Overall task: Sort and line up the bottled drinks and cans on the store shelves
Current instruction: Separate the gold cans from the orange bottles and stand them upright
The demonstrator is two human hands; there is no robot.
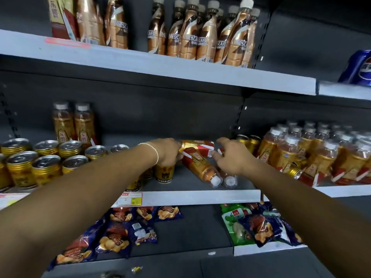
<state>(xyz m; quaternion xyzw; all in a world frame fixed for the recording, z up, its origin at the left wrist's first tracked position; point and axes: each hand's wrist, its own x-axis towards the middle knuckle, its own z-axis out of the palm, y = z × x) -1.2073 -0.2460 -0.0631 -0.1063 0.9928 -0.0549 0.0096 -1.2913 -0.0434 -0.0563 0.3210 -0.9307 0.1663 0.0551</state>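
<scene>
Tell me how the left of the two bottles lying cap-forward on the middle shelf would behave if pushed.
The lying bottle is round, so it would probably roll sideways along the middle shelf. It looks full, so likely heavy for its size. Its glossy label may be slippery.

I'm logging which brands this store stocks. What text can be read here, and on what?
"NESCAFE", partly cut off: brown coffee bottles, top shelf.
"东鹏": gold bottles, middle shelf, left; also the top-left carton.
Blue can with Pepsi logo: characters too blurred.
Price tag, snack bags: too blurred to read.
</scene>
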